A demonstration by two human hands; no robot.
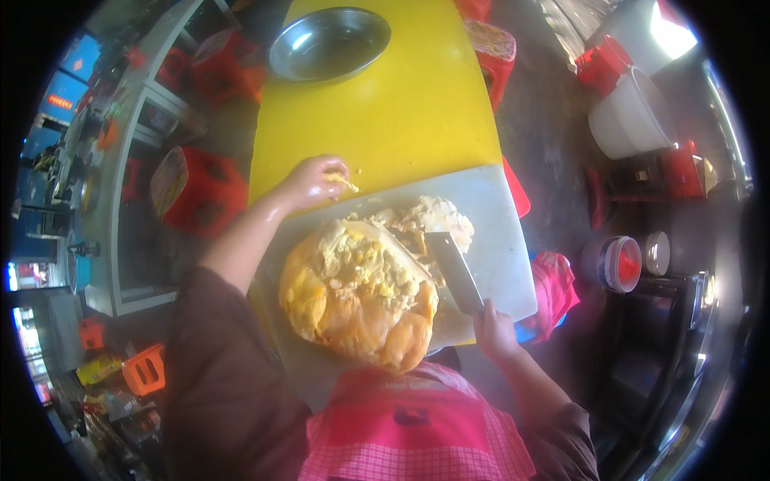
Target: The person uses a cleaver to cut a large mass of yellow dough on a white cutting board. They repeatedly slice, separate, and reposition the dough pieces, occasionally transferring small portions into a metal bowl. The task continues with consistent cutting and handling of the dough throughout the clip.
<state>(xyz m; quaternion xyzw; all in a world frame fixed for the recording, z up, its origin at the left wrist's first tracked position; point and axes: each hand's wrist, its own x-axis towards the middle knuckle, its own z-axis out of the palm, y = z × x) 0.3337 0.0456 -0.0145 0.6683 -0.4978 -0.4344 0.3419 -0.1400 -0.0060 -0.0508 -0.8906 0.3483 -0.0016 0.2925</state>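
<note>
My right hand (496,330) grips the handle of a cleaver (455,270), its broad metal blade lying over the white cutting board (502,240). Close to the blade's far end is a heap of pale chopped pieces (438,219). A large rounded yellow-orange mass of food (361,294), perhaps meat or fat, rests on the board in front of my body, its top crumbly and pale. My left hand (319,180) is past the board's far left edge, over the yellow table, with a small yellowish scrap (341,180) between its fingers.
A steel basin (329,45) stands at the far end of the yellow table (379,120). Red plastic stools (201,189) are on the floor at both sides. To the right stand a large white bucket (631,117) and a smaller pail (619,264). A pink cloth (553,291) lies beside the board.
</note>
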